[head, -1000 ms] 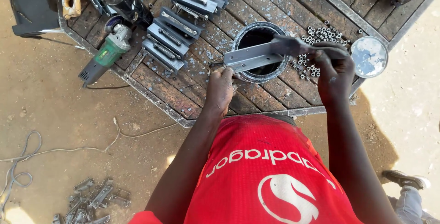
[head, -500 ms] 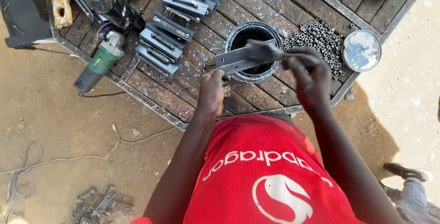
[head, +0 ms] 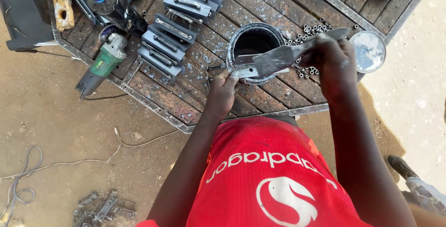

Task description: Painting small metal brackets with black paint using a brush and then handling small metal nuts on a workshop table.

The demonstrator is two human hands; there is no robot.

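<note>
Outdoors, a person in a red shirt (head: 269, 171) stands at a rusty, paint-flecked workbench (head: 186, 101) set on bare sandy ground (head: 51, 129), working over an open round paint tin (head: 253, 41) near the bench's front edge. Both hands hold one grey-painted flat metal bar (head: 274, 60), which lies slanted across the mouth of the tin: the left hand (head: 223, 90) pinches its lower end with fingers closed tight, while the right hand (head: 332, 60) is wrapped around the upper end. Rows of grey painted metal brackets (head: 169, 41) lie to the left of the tin, a green angle grinder (head: 100, 67) rests at the bench's left edge with its cord trailing to the ground, and the tin's lid (head: 369, 50) sits on the right corner beside a scatter of small nuts (head: 306, 34). More unpainted metal parts (head: 104, 206) lie in the dirt below. If the paint on it is wet, the bar could slip from the fingers into the tin, and the tin, close to the edge, looks liable to tip if knocked; the loose cord could also catch a foot.
</note>
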